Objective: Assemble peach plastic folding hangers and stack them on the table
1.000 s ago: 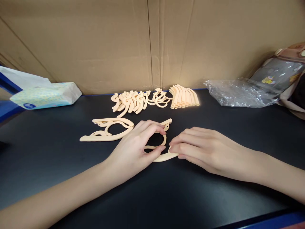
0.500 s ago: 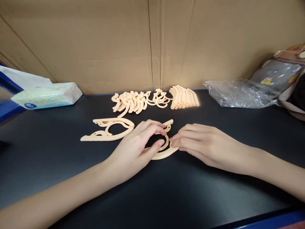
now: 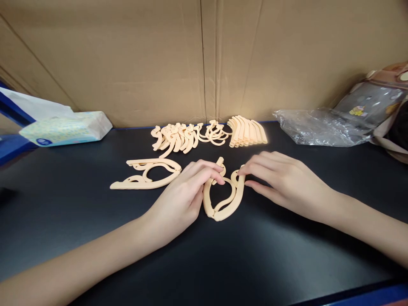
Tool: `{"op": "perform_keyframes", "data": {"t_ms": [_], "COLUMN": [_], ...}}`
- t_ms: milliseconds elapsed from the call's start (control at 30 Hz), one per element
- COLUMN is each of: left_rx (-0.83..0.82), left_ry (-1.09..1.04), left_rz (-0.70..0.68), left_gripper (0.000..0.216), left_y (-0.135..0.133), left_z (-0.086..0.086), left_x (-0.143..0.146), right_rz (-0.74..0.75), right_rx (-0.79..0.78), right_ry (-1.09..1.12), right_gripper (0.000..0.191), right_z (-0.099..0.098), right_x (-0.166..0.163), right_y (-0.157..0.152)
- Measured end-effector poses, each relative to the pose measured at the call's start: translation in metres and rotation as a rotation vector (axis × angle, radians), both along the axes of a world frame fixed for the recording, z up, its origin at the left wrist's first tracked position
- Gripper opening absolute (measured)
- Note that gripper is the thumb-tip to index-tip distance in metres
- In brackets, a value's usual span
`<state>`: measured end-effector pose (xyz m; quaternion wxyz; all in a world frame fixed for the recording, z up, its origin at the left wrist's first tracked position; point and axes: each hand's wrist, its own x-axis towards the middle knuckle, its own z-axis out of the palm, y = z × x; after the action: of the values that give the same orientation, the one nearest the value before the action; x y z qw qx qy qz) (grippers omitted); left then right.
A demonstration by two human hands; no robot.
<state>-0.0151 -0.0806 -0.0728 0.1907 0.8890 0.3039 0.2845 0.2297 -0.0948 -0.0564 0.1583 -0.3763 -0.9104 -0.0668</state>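
A cream plastic folding hanger (image 3: 230, 207) lies on the black table, its two arms folded upward with the curved hook between them. My left hand (image 3: 188, 191) curls over the hanger's left arm, fingertips reaching inside the loop; the thumb is mostly hidden. At the upper end of the right arm, my right hand (image 3: 280, 182) grips with its fingertips, the thumb lower and a little apart. Left of my left hand, another folded hanger (image 3: 154, 184) rests flat, its joined end close to my fingers.
Behind the hands lie a pile of short curved pieces (image 3: 175, 137), several hooks (image 3: 216, 134) and a row of hanger arms (image 3: 247, 131). A tissue pack (image 3: 66, 129) sits at left, clear plastic film (image 3: 321, 127) and a transparent bag (image 3: 363, 102) at right. Cardboard (image 3: 143, 63) stands behind.
The hanger between my hands has turned, its joined end now toward me and its arms pointing away. My right hand has shifted slightly right to the right arm's tip.
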Motion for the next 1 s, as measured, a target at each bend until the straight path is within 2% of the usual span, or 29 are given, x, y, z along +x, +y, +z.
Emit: {"op": "perform_keyframes", "data": {"t_ms": [67,333,500,667,833,900,1000], "left_rx": [0.003,0.026,0.043,0.06,0.05,0.08,0.16], "left_ry": [0.012,0.072,0.11,0.157,0.217,0.229,0.247], "left_rz": [0.009,0.031,0.058,0.063,0.069,0.052,0.006], "left_gripper": [0.029,0.036,0.035,0.045,0.066,0.076,0.078], "left_y": [-0.001,-0.004,-0.005,-0.005,-0.007,-0.007,-0.006], "left_z": [0.001,0.005,0.004,0.003,0.003,0.004,0.005], "left_x": [0.0,0.002,0.002,0.001,0.002,0.003,0.003], "right_rz": [-0.044,-0.029,-0.008,0.04,0.034,0.046,0.093], "right_rx": [0.0,-0.106,-0.156,-0.235,-0.281,-0.269,-0.253], "right_ry": [-0.006,0.063,0.044,0.06,0.115,0.138,0.164], "right_gripper": [0.016,0.022,0.042,0.069,0.07,0.074,0.074], "right_z": [-0.001,0.003,0.003,0.002,0.003,0.003,0.004], "right_x": [0.001,-0.002,-0.003,-0.008,-0.013,-0.014,-0.013], "right_y": [0.0,-0.002,-0.003,-0.008,-0.014,-0.015,-0.016]}}
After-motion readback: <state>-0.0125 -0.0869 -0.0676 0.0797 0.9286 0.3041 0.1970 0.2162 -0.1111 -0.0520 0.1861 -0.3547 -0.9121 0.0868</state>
